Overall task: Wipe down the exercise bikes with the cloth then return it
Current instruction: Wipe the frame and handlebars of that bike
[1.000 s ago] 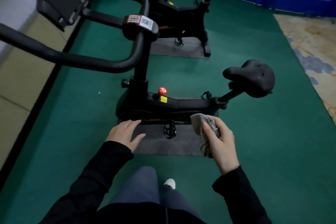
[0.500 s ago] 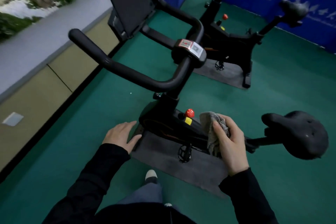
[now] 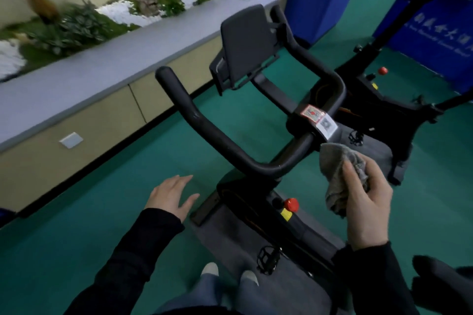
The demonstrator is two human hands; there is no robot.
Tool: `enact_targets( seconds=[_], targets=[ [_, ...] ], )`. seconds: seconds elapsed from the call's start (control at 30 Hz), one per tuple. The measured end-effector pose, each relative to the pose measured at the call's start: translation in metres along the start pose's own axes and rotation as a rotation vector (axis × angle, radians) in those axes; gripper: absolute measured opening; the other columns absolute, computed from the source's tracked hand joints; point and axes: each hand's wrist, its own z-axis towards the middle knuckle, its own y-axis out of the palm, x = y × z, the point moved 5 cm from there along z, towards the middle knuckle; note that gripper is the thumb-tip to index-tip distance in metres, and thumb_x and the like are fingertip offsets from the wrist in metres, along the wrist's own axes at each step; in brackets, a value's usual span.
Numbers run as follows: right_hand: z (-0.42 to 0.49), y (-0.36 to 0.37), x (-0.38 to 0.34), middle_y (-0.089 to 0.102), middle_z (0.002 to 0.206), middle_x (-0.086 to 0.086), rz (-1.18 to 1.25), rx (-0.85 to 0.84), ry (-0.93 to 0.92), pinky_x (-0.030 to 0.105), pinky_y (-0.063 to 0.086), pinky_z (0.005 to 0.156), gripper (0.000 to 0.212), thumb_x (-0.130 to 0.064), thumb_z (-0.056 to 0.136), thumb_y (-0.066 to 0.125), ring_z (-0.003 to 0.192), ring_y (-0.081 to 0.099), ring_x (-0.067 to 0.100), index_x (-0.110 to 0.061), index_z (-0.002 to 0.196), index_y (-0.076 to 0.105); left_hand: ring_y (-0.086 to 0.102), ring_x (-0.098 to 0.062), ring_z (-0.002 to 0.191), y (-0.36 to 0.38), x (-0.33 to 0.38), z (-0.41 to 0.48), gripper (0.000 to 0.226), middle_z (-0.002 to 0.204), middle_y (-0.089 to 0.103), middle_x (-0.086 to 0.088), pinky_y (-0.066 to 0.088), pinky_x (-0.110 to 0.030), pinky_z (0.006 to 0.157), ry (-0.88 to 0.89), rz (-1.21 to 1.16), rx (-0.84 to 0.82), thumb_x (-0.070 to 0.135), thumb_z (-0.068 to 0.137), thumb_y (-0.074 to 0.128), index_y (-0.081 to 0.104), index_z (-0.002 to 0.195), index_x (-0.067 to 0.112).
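Cloth (image 3: 335, 176) bunched in right hand (image 3: 366, 207), fingers (image 3: 355, 179) curled round it, just beside handlebar (image 3: 230, 146) bend, over the mat (image 3: 230, 238). Left hand (image 3: 171, 195) open, fingers spread, touching nothing. Likely trouble: hanging tail snagging on red knob (image 3: 291, 204); wadded grip wiping only a narrow strip.

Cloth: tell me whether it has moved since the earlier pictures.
Yes. The cloth, held by the right hand, has risen from below the red knob to above it, close by the handlebar.
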Motion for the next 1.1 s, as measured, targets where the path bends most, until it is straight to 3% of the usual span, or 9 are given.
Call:
enact_targets(
  seconds=[0.17, 0.3, 0.5, 0.73, 0.93, 1.03, 1.1],
  targets=[
    [0.027, 0.031, -0.018, 0.068, 0.098, -0.011, 0.082, -0.19, -0.061, 0.011, 0.049, 0.072, 0.013, -0.026, 0.094, 0.058, 0.088, 0.063, 0.001, -0.036, 0.101, 0.063, 0.037, -0.02, 0.134, -0.014, 0.007, -0.002, 0.049, 0.141, 0.046, -0.006, 0.025, -0.032, 0.111, -0.104, -0.133, 0.165, 0.035, 0.094, 0.05, 0.043, 0.139, 0.016],
    [0.047, 0.059, -0.028, 0.068, 0.102, -0.013, 0.11, -0.408, -0.087, 0.018, 0.052, 0.076, 0.019, -0.028, 0.086, 0.056, 0.095, 0.063, 0.008, -0.028, 0.104, 0.064, 0.043, -0.021, 0.127, -0.024, 0.016, -0.008, 0.044, 0.135, 0.052, -0.006, 0.027, -0.028, 0.106, -0.211, -0.24, 0.315, 0.029, 0.093, 0.054, 0.049, 0.134, 0.014],
    [0.064, 0.108, -0.045, 0.069, 0.102, -0.01, 0.112, -0.692, -0.212, 0.02, 0.051, 0.081, 0.018, -0.012, 0.092, 0.058, 0.097, 0.064, 0.005, -0.012, 0.109, 0.065, 0.044, -0.02, 0.126, -0.047, 0.019, -0.001, 0.042, 0.134, 0.052, -0.005, 0.028, -0.022, 0.101, -0.304, -0.374, 0.493, 0.028, 0.094, 0.053, 0.049, 0.134, 0.015],
    [0.067, 0.187, -0.105, 0.067, 0.106, 0.0, 0.13, -0.807, -0.455, 0.032, 0.05, 0.083, 0.018, -0.016, 0.096, 0.054, 0.099, 0.063, 0.012, -0.013, 0.112, 0.062, 0.049, -0.013, 0.121, -0.107, 0.017, 0.029, 0.038, 0.127, 0.057, 0.002, 0.031, -0.019, 0.098, -0.262, -0.595, 0.714, 0.025, 0.094, 0.054, 0.052, 0.131, 0.016],
    [0.074, 0.276, -0.151, 0.063, 0.102, 0.006, -0.083, -0.815, -0.776, 0.013, 0.042, 0.081, 0.018, -0.006, 0.095, 0.057, 0.096, 0.058, 0.012, -0.006, 0.111, 0.063, 0.052, -0.005, 0.107, -0.139, 0.009, 0.066, 0.037, 0.118, 0.062, 0.003, 0.036, -0.014, 0.091, -0.218, -0.773, 0.791, 0.026, 0.089, 0.062, 0.058, 0.124, 0.014],
    [0.075, 0.315, -0.156, 0.063, 0.102, 0.006, -0.239, -0.986, -0.869, 0.01, 0.039, 0.08, 0.017, -0.002, 0.092, 0.057, 0.096, 0.057, 0.017, -0.005, 0.106, 0.065, 0.055, -0.004, 0.101, -0.139, 0.008, 0.079, 0.033, 0.11, 0.064, 0.007, 0.036, -0.008, 0.084, -0.189, -0.863, 0.764, 0.025, 0.085, 0.067, 0.063, 0.116, 0.014],
    [0.072, 0.335, -0.152, 0.064, 0.1, 0.006, -0.385, -1.177, -0.903, 0.016, 0.042, 0.082, 0.015, -0.003, 0.091, 0.058, 0.097, 0.058, 0.019, -0.007, 0.101, 0.067, 0.055, 0.0, 0.093, -0.136, 0.007, 0.084, 0.031, 0.098, 0.062, 0.017, 0.037, -0.003, 0.078, -0.181, -0.924, 0.745, 0.023, 0.083, 0.07, 0.065, 0.112, 0.015]
  ],
)
